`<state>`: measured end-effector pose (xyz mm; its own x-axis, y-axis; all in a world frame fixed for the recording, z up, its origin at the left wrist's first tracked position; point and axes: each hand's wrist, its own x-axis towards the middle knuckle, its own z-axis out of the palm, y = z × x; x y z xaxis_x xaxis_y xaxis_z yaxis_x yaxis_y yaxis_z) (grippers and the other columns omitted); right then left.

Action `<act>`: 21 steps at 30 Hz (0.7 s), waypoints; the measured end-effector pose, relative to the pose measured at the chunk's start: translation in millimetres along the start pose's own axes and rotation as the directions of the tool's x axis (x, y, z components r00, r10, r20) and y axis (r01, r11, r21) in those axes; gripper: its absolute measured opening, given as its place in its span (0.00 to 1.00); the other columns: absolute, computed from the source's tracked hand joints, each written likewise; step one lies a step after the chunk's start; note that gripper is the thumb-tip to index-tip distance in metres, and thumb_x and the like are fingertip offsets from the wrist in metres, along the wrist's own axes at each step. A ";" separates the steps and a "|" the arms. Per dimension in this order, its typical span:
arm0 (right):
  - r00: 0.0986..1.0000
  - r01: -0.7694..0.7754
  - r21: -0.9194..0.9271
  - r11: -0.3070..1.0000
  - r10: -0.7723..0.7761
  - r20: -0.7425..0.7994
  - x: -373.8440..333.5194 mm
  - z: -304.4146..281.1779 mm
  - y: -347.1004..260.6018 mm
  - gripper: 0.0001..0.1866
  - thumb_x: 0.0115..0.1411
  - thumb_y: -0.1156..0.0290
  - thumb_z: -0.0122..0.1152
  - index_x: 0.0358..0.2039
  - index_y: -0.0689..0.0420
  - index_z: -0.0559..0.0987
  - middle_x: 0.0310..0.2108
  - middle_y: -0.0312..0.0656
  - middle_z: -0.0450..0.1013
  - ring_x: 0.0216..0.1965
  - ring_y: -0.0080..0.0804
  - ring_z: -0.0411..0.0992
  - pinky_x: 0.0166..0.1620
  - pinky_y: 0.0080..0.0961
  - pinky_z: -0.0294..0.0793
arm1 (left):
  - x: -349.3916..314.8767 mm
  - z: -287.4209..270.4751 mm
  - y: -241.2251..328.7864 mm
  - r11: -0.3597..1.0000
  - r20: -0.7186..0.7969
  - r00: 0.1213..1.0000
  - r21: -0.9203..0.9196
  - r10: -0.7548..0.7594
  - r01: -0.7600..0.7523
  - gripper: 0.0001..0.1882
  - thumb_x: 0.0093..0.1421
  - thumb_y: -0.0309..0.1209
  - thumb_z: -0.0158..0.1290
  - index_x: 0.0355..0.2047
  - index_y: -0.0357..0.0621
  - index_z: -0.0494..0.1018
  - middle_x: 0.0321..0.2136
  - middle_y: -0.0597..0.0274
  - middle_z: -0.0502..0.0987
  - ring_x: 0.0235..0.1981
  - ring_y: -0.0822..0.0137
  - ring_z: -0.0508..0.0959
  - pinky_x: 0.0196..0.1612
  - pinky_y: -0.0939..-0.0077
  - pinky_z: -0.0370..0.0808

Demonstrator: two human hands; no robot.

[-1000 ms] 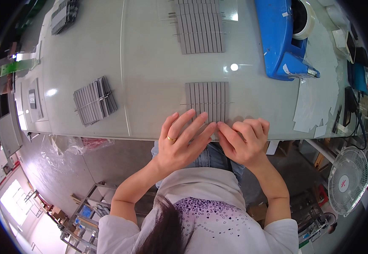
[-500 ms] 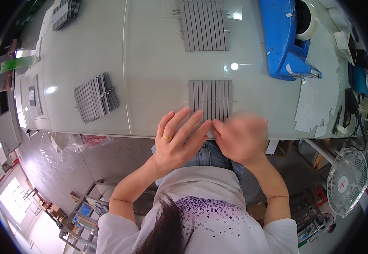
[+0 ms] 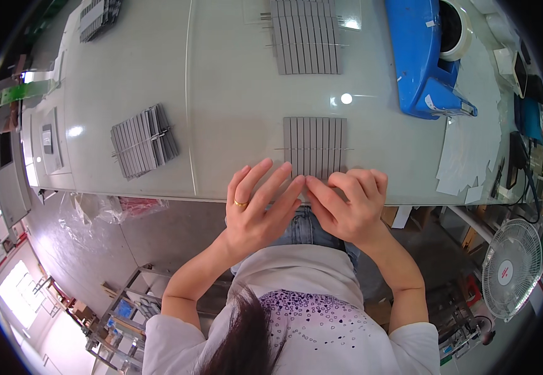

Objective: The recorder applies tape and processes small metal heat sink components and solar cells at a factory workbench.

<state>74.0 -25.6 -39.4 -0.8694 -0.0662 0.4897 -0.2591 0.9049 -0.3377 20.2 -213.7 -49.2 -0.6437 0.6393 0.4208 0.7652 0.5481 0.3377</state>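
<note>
A grey panel of narrow upright strips (image 3: 314,139) lies flat near the front edge of the table, with a thin rod or wire crossing it and sticking out at both sides. My left hand (image 3: 256,209) is at its lower left corner, fingers spread and a ring on one of them. My right hand (image 3: 353,206) has its index finger and thumb close together at the panel's near edge, the other fingers curled. Both index fingertips meet there. Anything small between the right fingertips is hidden.
Another strip panel stack (image 3: 309,47) lies farther back. A fanned stack of grey strips (image 3: 144,142) sits to the left, one more stack (image 3: 99,20) at the far left. At right are a blue tape dispenser (image 3: 418,69), white sheets (image 3: 462,156) and a fan (image 3: 506,272).
My right hand, blurred by motion before, is now still and sharp. Both hands have shifted slightly left along the panel's near edge. The whole view has shifted a little.
</note>
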 end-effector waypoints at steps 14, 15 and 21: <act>1.000 -0.004 0.000 1.000 0.004 -0.013 -2.5 -2.1 0.7 0.14 0.44 0.70 0.71 0.35 0.48 0.84 0.29 0.29 0.66 0.31 0.28 0.65 0.39 0.30 0.59 | 1.3 -1.5 1.5 1.000 0.013 1.000 -0.016 0.013 -0.012 0.21 0.49 0.33 0.62 0.47 0.57 0.79 0.55 0.68 0.72 0.59 0.61 0.68 0.60 0.59 0.65; 1.000 -0.004 0.001 1.000 0.004 -0.013 -2.7 -1.8 0.9 0.14 0.44 0.70 0.71 0.35 0.48 0.84 0.29 0.29 0.66 0.31 0.28 0.65 0.39 0.30 0.59 | 1.1 -1.1 1.4 1.000 0.013 1.000 -0.016 0.012 -0.012 0.21 0.49 0.33 0.62 0.47 0.57 0.79 0.55 0.68 0.72 0.59 0.61 0.68 0.60 0.59 0.65; 1.000 0.005 -0.002 1.000 -0.005 -0.018 -2.4 0.4 1.8 0.14 0.44 0.69 0.71 0.34 0.49 0.84 0.29 0.29 0.67 0.31 0.29 0.65 0.39 0.30 0.59 | 1.7 -0.2 1.4 0.999 0.051 0.998 -0.026 0.026 -0.025 0.18 0.53 0.33 0.60 0.47 0.55 0.81 0.55 0.62 0.72 0.58 0.54 0.68 0.59 0.55 0.64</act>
<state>75.5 -24.0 -41.5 -0.8602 -0.0628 0.5061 -0.2625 0.9053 -0.3338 20.2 -211.9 -47.8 -0.6232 0.6801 0.3862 0.7812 0.5177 0.3490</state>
